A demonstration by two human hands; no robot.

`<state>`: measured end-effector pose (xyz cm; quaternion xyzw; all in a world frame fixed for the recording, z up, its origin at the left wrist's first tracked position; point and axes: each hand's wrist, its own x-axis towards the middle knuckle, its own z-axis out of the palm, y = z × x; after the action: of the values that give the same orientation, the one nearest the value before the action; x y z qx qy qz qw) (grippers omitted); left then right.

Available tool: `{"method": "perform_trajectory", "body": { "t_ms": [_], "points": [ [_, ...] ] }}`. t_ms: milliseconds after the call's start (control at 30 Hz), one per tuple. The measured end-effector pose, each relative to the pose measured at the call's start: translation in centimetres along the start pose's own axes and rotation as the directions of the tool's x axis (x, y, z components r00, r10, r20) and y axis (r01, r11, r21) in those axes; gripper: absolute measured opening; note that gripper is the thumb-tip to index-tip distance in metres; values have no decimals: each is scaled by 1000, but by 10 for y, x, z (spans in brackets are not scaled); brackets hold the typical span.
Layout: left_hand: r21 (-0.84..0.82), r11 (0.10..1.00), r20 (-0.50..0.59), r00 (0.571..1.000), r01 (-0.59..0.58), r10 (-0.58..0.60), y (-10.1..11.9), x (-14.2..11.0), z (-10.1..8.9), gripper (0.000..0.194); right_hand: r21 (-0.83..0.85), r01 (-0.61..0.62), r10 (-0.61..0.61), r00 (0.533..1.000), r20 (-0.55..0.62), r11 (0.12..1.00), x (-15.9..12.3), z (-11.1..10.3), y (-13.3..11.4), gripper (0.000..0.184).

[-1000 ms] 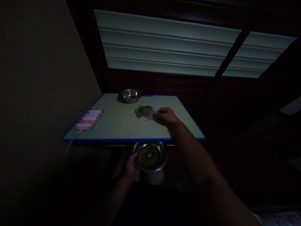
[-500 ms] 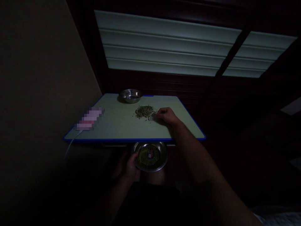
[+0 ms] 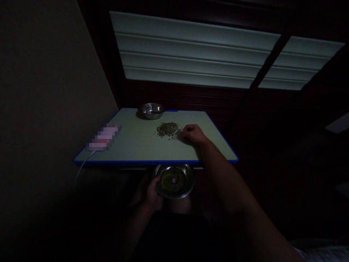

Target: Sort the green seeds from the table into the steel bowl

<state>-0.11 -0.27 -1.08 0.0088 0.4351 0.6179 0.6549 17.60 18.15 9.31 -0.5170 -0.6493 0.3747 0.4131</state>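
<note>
My left hand (image 3: 153, 193) is closed on the left rim of a steel bowl (image 3: 190, 187), below the table's front edge. Greenish small bits (image 3: 166, 184) and a dark item with a small label (image 3: 174, 177) lie inside that bowl. Over the table my right hand (image 3: 193, 133) pinches a thin, clear piece (image 3: 177, 135), perhaps plastic; its exact kind is hard to make out in the dim light. The piece touches the right side of a loose pile of small brown-green grains (image 3: 167, 129) spread on the tabletop.
A second steel bowl (image 3: 152, 111) stands at the back of the pale, blue-edged table (image 3: 136, 145). At the left lies a blurred-out pink object (image 3: 103, 137) with a white cable (image 3: 85, 162). A wall rises on the left, and dark wooden panels (image 3: 185, 96) stand behind.
Hardly anything differs. My right hand and the clear piece have shifted very slightly; my left hand and the bowl stay put.
</note>
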Motion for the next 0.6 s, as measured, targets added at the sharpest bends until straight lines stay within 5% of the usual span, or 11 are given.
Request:
{"method": "perform_trajectory", "body": {
  "t_ms": [600],
  "points": [
    [14, 999, 19, 999, -29, 29, -2, 5, -4, 17, 51, 28, -29, 999, 19, 998, -2, 1, -1, 24]
  ]
}}
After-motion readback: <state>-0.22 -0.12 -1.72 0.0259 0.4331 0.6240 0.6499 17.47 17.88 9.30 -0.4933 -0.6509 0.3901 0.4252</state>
